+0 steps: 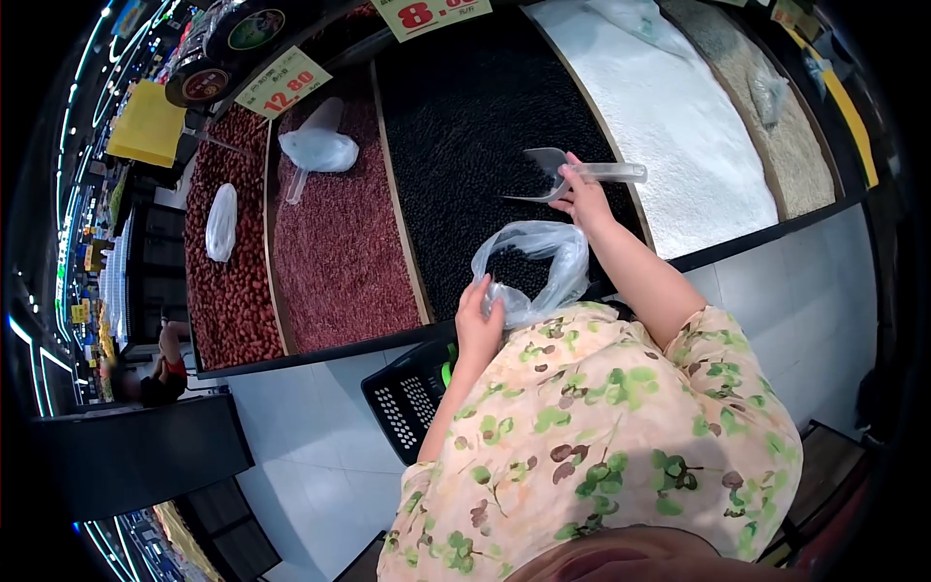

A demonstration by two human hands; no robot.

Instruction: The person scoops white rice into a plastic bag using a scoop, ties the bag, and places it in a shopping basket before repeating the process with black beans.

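My right hand grips a clear plastic scoop just behind its blade, over the bin of black beans. The scoop's handle points right, across the divider toward the white grains. A clear plastic bag with its mouth spread wide is held at the near edge of the bin by my left hand, fingers closed on its left rim. Black beans show within the ring of the bag's mouth.
Left of the black beans lie reddish grains with a bagged scoop, then red dates or beans under another white bag. Price signs stand at the back. A black basket hangs below my left arm. Another person is at far left.
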